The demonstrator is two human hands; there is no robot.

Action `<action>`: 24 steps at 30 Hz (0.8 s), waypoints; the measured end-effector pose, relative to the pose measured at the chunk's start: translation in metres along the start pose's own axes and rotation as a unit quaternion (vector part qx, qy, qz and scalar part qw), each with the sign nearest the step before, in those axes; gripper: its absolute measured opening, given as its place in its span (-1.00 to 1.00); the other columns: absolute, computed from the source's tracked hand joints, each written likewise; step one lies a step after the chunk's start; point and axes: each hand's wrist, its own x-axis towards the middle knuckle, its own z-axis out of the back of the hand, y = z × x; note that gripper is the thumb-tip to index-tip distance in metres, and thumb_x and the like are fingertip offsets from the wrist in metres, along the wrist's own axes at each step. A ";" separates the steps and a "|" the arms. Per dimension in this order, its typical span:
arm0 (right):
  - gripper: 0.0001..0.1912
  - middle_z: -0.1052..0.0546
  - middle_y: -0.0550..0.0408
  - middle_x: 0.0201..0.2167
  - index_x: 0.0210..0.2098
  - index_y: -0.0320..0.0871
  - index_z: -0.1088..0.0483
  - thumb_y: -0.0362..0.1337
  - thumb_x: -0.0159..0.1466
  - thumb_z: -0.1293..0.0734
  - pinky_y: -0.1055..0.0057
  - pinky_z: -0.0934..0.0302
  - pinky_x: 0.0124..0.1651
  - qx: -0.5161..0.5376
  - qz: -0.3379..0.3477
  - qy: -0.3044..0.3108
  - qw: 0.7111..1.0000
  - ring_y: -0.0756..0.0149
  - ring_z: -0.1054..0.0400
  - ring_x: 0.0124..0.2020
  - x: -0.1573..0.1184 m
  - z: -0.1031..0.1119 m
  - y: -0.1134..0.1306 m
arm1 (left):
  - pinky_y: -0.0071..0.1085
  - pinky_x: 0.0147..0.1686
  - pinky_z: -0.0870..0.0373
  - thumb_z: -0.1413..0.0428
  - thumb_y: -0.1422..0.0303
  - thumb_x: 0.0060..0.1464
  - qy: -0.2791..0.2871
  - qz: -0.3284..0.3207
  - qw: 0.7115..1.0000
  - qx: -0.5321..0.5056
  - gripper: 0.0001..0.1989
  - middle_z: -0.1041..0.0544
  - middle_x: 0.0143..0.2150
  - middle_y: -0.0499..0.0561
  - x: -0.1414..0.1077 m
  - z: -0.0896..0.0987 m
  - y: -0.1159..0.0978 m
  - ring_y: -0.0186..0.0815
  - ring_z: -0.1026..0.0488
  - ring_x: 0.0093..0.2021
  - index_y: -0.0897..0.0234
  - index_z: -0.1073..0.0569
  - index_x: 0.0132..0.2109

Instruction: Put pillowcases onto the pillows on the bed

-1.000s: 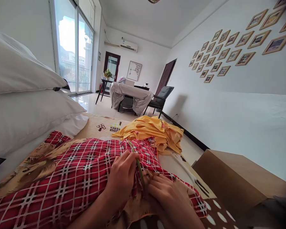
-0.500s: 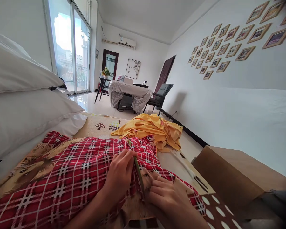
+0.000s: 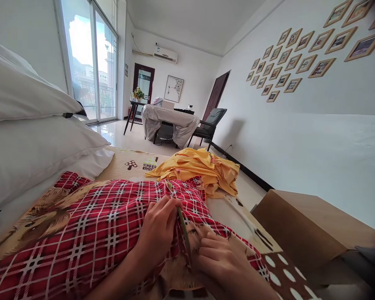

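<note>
A red plaid pillow cover (image 3: 106, 221) with a printed brown bear lies across the lower part of the view. Along its opening runs a narrow green strip (image 3: 183, 231), perhaps a zipper edge. My left hand (image 3: 159, 221) is closed, thumb and fingers pinching the upper part of this strip. Lower and to the right, my right hand (image 3: 217, 254) has its fingers curled on the cloth beside the strip's lower end; what its fingertips hold is hidden.
Yellow cloth (image 3: 196, 166) lies crumpled beyond the cover. White pillows (image 3: 34, 154) are stacked at left. A cardboard box (image 3: 312, 225) stands at right. Farther off are a covered table (image 3: 171, 114) and a black chair (image 3: 211, 125).
Both hands keep nearly the same place. My right hand has shifted very slightly to the right along the cloth.
</note>
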 end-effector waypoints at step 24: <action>-0.67 -0.46 0.09 -0.45 -0.47 -0.15 -0.35 -0.33 0.38 -0.11 0.32 -0.15 -0.04 -0.048 0.023 0.019 0.998 0.36 -0.31 -0.33 -0.005 -0.001 0.000 | -0.33 -0.20 -0.13 0.17 0.41 0.31 0.014 -0.030 0.999 0.029 -0.75 -0.44 -0.28 -0.08 -0.004 0.000 -0.005 -0.33 -0.33 -0.28 0.17 -0.41 -0.16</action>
